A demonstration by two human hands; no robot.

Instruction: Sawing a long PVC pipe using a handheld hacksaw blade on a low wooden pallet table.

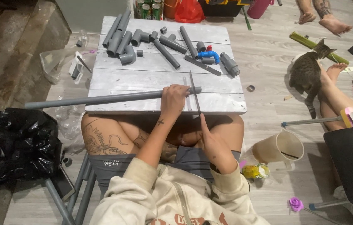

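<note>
The person sits with bare, tattooed knees under a low white-painted wooden plank desk set on a pale wood-look floor. Their left hand is closed down over a long grey plastic pipe, pinning it flat near the desk's front edge; most of the pipe runs out past the desk to the left of that hand. The right hand sits nearer the body, gripping the handle end of a thin dark saw blade that reaches forward and lies across the pipe just to the right of the left hand.

Beyond the hands, at the far side of the desk, lie loose short grey pipe pieces and elbows and one blue plastic elbow fitting. Far to the left of the left hand, a crumpled black plastic bag sits on the floor. To the right of the right hand stand a beige plastic jug and a small yellow wrapped package. Farther right, a tabby cat stands against another person's bare leg. Beyond the desk are green drink cans and a red plastic bag.
</note>
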